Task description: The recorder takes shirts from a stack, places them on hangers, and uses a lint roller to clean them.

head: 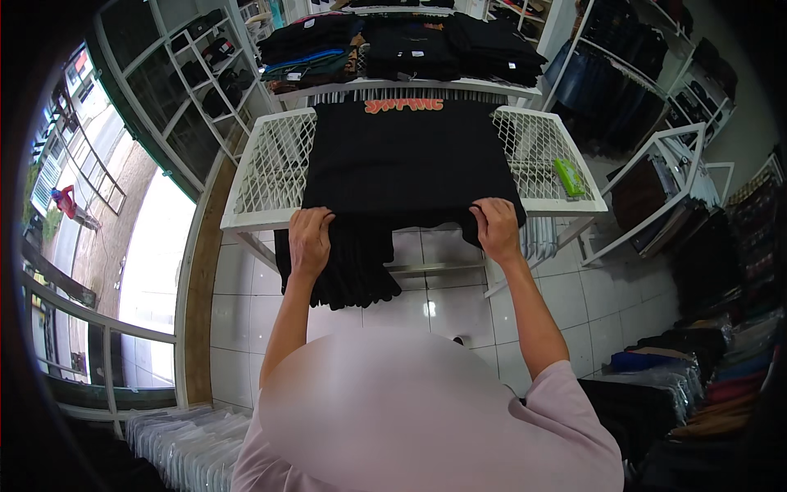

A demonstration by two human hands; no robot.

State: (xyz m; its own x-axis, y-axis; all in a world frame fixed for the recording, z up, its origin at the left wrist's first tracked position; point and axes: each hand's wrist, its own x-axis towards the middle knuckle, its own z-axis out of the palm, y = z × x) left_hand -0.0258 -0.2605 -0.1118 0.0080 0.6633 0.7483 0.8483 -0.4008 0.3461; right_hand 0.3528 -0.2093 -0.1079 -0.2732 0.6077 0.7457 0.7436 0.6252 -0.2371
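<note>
A black garment (409,157), likely a T-shirt, lies spread over the white wire-mesh table (276,161) before me. Its far end carries a red and orange print with lettering. At the near edge, my left hand (310,238) grips the cloth's left corner, fingers curled over it. My right hand (498,229) pinches the same edge near its right corner. Some of the cloth hangs below the table edge by the right hand. Several dark garments (344,270) hang under the table beside my left hand.
A green packet (569,177) lies on the mesh at the right. Folded black clothes (409,52) are stacked on a rack behind. To the right stands a white frame rack (652,184) with hanging garments. Plastic-wrapped clothes (190,446) sit at the lower left, beside a window.
</note>
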